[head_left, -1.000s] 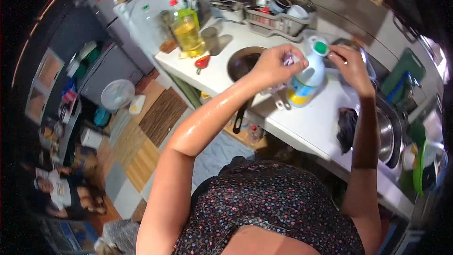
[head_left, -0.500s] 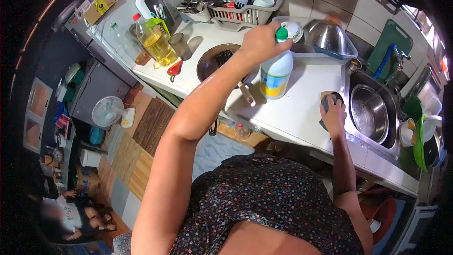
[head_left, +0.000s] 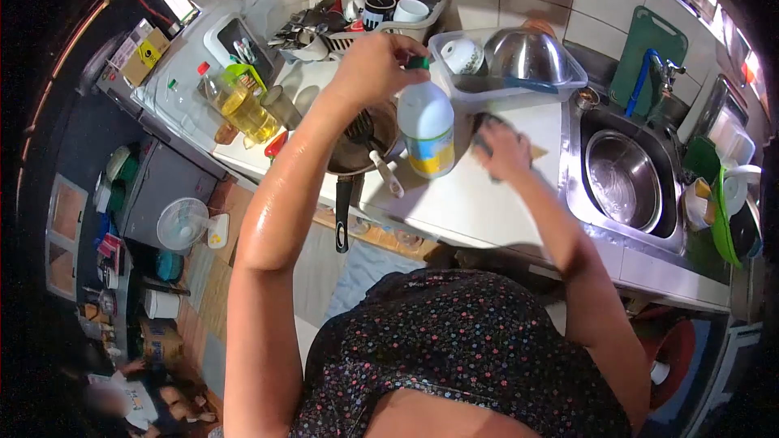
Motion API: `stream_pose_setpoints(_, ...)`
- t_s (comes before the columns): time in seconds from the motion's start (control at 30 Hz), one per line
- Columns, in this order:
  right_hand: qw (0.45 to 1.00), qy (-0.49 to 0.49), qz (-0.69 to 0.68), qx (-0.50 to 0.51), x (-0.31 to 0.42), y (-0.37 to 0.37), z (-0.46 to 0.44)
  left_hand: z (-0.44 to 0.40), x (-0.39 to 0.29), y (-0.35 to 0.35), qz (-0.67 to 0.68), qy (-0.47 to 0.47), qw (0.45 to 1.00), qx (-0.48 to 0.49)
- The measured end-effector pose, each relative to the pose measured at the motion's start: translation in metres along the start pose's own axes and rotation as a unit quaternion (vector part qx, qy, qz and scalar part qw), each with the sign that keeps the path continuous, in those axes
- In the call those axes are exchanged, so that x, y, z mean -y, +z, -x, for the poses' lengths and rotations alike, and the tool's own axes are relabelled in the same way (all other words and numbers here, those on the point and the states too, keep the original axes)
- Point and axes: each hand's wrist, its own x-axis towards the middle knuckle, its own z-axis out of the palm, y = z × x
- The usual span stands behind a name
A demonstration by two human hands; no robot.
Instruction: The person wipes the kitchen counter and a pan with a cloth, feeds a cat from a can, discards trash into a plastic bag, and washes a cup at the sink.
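Note:
My left hand (head_left: 375, 69) is closed at the top of a white plastic bottle (head_left: 426, 113), its fingers on the green cap (head_left: 417, 62). The bottle stands on the white counter (head_left: 479, 223) and has a yellow and blue label. My right hand (head_left: 505, 152) presses a dark grey cloth (head_left: 484, 131) onto the counter, right of the bottle; a tan piece shows beside the hand. To the left of the bottle is a frying pan (head_left: 344, 164) with a black handle, and a black slotted spatula (head_left: 385, 172) with a pale handle rests across it.
A steel sink (head_left: 596, 118) holding a metal basin (head_left: 623, 178) is on the right. Behind the bottle sit a clear plastic tub (head_left: 560, 91) and a dish rack (head_left: 422, 26) with mugs. An oil bottle (head_left: 243, 111) stands at left. Another person (head_left: 142, 401) is low at left.
My right hand has slid the cloth left along the counter, from beside the sink toward the bottle. My left hand stays at the bottle's cap. The view has shifted to the right.

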Motion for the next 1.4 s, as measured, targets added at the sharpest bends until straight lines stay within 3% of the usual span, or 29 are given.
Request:
stream_pose_setpoints(0.07,0.997,0.076,-0.025,0.011,-0.038,-0.019,-0.015,-0.003,0.008,0.0,0.076,-0.036,0.996,0.028)
stream_pose_setpoints(0.13,0.987,0.151,0.017,-0.046,-0.084,-0.022,-0.007,-0.007,0.018,-0.003,0.088,0.033,0.994,0.049)
stream_pose_setpoints(0.2,0.969,0.212,-0.077,-0.101,-0.158,-0.013,-0.001,-0.002,0.01,-0.008,0.095,0.024,0.994,0.053)
stream_pose_setpoints(0.27,0.97,0.232,-0.058,-0.041,-0.189,-0.037,0.019,0.002,-0.007,-0.018,-0.031,-0.023,0.999,-0.01)
stream_pose_setpoints(0.33,0.972,0.222,-0.073,-0.031,-0.162,-0.085,0.036,-0.001,-0.017,-0.022,-0.074,-0.064,0.994,-0.037)
stream_pose_setpoints(0.4,0.97,0.171,-0.14,-0.098,-0.133,-0.104,0.052,-0.008,-0.015,-0.02,-0.144,-0.052,0.988,-0.001)
stream_pose_setpoints(0.47,0.945,0.167,-0.28,-0.005,-0.075,-0.132,0.078,-0.015,-0.008,-0.014,-0.144,-0.028,0.989,-0.009)
stream_pose_setpoints(0.53,0.981,0.037,-0.188,-0.031,-0.08,-0.07,0.105,-0.02,-0.01,-0.016,-0.156,0.013,0.987,0.041)
stream_pose_setpoints(0.6,0.987,0.124,-0.041,0.093,-0.017,-0.087,0.123,-0.022,-0.009,-0.016,-0.143,0.017,0.988,0.051)
stream_pose_setpoints(0.63,0.989,0.128,0.018,0.064,-0.013,-0.075,0.122,-0.022,-0.007,-0.017,-0.126,0.022,0.99,0.064)
stream_pose_setpoints(0.67,0.99,0.127,0.015,0.063,-0.02,-0.063,0.115,-0.022,-0.006,-0.017,-0.108,0.027,0.991,0.077)
stream_pose_setpoints(0.73,0.993,0.103,-0.033,-0.048,-0.057,-0.039,0.091,-0.024,-0.005,-0.018,-0.103,0.032,0.991,0.083)
stream_pose_setpoints(0.8,0.976,0.162,-0.071,-0.128,-0.089,-0.023,0.057,-0.026,-0.002,-0.018,-0.092,0.026,0.987,0.126)
stream_pose_setpoints(0.87,0.957,0.23,-0.121,-0.128,-0.123,-0.027,0.029,-0.023,0.001,-0.016,-0.081,0.034,0.989,0.117)
stream_pose_setpoints(0.93,0.963,0.23,-0.093,-0.101,-0.175,-0.013,0.016,-0.015,-0.001,-0.017,-0.064,0.045,0.992,0.104)
stream_pose_setpoints(1.0,0.967,0.235,-0.068,-0.075,-0.199,-0.02,0.005,0.0,-0.011,-0.016,-0.111,0.029,0.992,0.053)
stream_pose_setpoints(1.03,0.966,0.231,-0.087,-0.072,-0.202,-0.029,0.003,0.007,-0.018,-0.017,-0.18,0.068,0.981,0.013)
stream_pose_setpoints(1.07,0.965,0.228,-0.107,-0.069,-0.209,-0.038,0.001,0.013,-0.024,-0.014,-0.162,0.109,0.979,-0.051)
stream_pose_setpoints(1.1,0.969,0.192,-0.122,-0.098,-0.186,-0.064,0.01,0.023,-0.047,-0.021,-0.057,0.087,0.994,-0.013)
stream_pose_setpoints(1.2,0.935,0.1,-0.337,-0.049,-0.139,-0.1,0.039,0.036,-0.088,-0.004,0.123,0.042,0.985,0.116)
stream_pose_setpoints(1.23,0.919,0.126,-0.373,-0.003,-0.096,-0.126,0.056,0.035,-0.09,0.017,0.213,-0.012,0.966,0.144)
stream_pose_setpoints(1.27,0.953,0.076,-0.286,0.064,-0.07,-0.139,0.068,0.032,-0.087,0.048,0.299,-0.066,0.936,0.172)
stream_pose_setpoints(1.3,0.979,-0.039,-0.17,0.102,-0.051,-0.145,0.077,0.028,-0.072,0.094,0.365,-0.085,0.918,0.127)
stream_pose_setpoints(1.33,0.991,-0.062,-0.076,0.096,-0.032,-0.133,0.095,0.018,-0.064,0.116,0.365,-0.078,0.917,0.141)
stream_pose_setpoints(1.37,0.982,-0.114,-0.031,0.146,-0.016,-0.13,0.104,0.007,-0.06,0.135,0.443,-0.19,0.864,0.147)
stream_pose_setpoints(1.4,0.967,-0.137,-0.132,0.17,-0.008,-0.107,0.112,-0.004,-0.055,0.153,0.508,-0.299,0.794,0.151)
